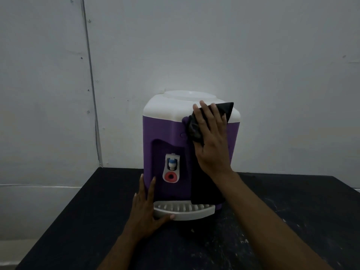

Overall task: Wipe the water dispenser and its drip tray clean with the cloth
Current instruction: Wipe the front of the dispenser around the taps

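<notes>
the right hand (211, 137) presses the dark cloth (204, 172) flat-fingered on the water dispenser (165, 131)'s upper right front; the left hand (146, 207), fingers straight, braces its base beside the drip tray (185, 211), seemingly unwiped.

We see a water dispenser (167, 133) with a purple body and a white top, a black cloth (206, 184), a pale grey ribbed drip tray (185, 211), a white tap panel (171, 168) with a blue tap and red ring, and a black surface (292, 221) flecked with white.
</notes>
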